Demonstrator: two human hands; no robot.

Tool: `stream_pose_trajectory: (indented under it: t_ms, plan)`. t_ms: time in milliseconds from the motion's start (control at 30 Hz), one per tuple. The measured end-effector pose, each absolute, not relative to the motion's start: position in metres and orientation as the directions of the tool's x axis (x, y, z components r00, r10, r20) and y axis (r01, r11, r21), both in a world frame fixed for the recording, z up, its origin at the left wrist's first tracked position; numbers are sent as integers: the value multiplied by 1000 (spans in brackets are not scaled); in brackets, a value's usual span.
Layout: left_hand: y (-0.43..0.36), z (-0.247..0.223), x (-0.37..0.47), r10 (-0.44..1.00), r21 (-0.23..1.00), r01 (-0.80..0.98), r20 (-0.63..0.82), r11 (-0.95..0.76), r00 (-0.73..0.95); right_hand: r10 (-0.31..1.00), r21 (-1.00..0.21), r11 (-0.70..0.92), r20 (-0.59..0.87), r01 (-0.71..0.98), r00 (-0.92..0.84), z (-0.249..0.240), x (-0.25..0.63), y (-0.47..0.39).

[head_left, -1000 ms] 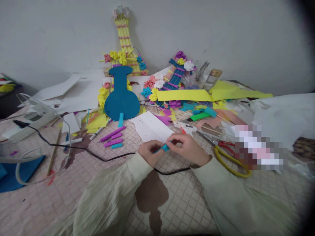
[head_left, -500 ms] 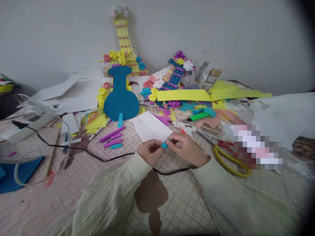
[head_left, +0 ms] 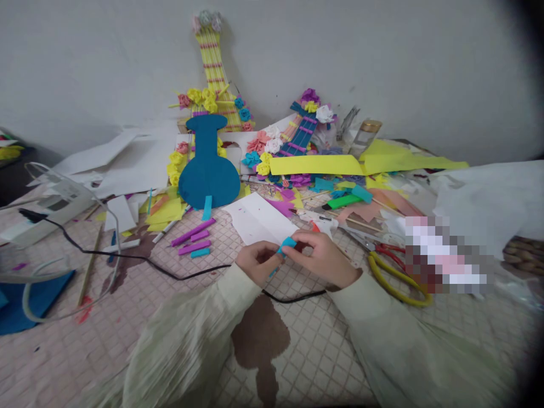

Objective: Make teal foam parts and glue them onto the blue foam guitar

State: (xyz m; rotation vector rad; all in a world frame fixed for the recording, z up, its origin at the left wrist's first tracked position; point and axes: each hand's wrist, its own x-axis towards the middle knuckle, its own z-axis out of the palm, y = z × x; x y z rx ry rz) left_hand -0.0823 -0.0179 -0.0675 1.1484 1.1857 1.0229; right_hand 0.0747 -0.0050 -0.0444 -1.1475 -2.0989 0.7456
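Light-blue paper strip (head_left: 289, 242), pinched by the fingertips of both hands, left hand (head_left: 256, 264) and right hand (head_left: 323, 259) close together, just over the near edge of a white sheet (head_left: 260, 220). Probably only part-shaped: a broad end jutting above the fingers, more blue showing below the left; folded or rolled, impossible to tell. Beneath the wrists, a black cable (head_left: 293, 300). Farther left, lying loose and apparently finished: narrow purple bars (head_left: 194, 232) and a short blue bar (head_left: 200, 253). Beyond, a guitar-shaped blue cutout (head_left: 208, 178), plain except for a light-blue tab (head_left: 207, 208) at the bottom; stuck or merely resting, not clear. Without strings or flowers, so seemingly far less advanced than the yellow model (head_left: 210, 56) and smaller blue model (head_left: 300, 135) behind.
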Motion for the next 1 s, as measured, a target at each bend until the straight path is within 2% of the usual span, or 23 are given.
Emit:
stream_pose_trajectory:
  t_ms: [200, 333, 400, 600, 833, 1000]
  plan:
    - [-23, -64, -81, 991, 993, -4, -119, 119, 62, 886, -753, 439, 272, 491, -376, -48, 73, -6]
    - [-23, -63, -81, 992, 988, -101, -113, 119, 58, 913, -904, 278, 143, 325, -383, -48, 74, -4]
    - [-22, -62, -81, 993, 985, -132, -105, 112, 56, 907, -941, 213, 90, 264, -412, -48, 74, -3]
    - [-22, -60, -81, 990, 976, -172, -117, 129, 83, 894, -960, 235, 151, 154, -423, -49, 72, -5]
    - [-23, -59, -81, 991, 983, -141, -111, 120, 74, 884, -942, 296, 208, 157, -420, -51, 70, -6]
    - [-24, -60, -80, 989, 982, -128, -129, 137, 67, 922, -940, 248, 155, 233, -355, -48, 72, -6]
